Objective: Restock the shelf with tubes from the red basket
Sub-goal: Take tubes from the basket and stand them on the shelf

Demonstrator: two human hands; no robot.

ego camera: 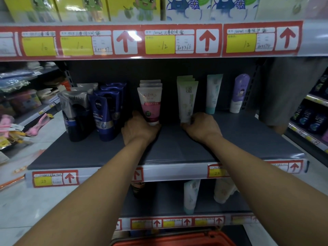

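Red basket (174,239) at the bottom edge, nearest me, only its rim showing; contents not visible. Above it, both my forearms reach onto the grey shelf (170,148). Left hand (140,128): fingers curled round the cap end of the pink tube (150,105), which stands upright, front of a short row. Right hand (202,126): fingers grasping the base of the green tube (187,102), also upright with more behind it. Left of these, grey tubes (75,110) and blue tubes (104,114); further right, a teal tube (213,94) and a purple tube (238,93), standing apart.
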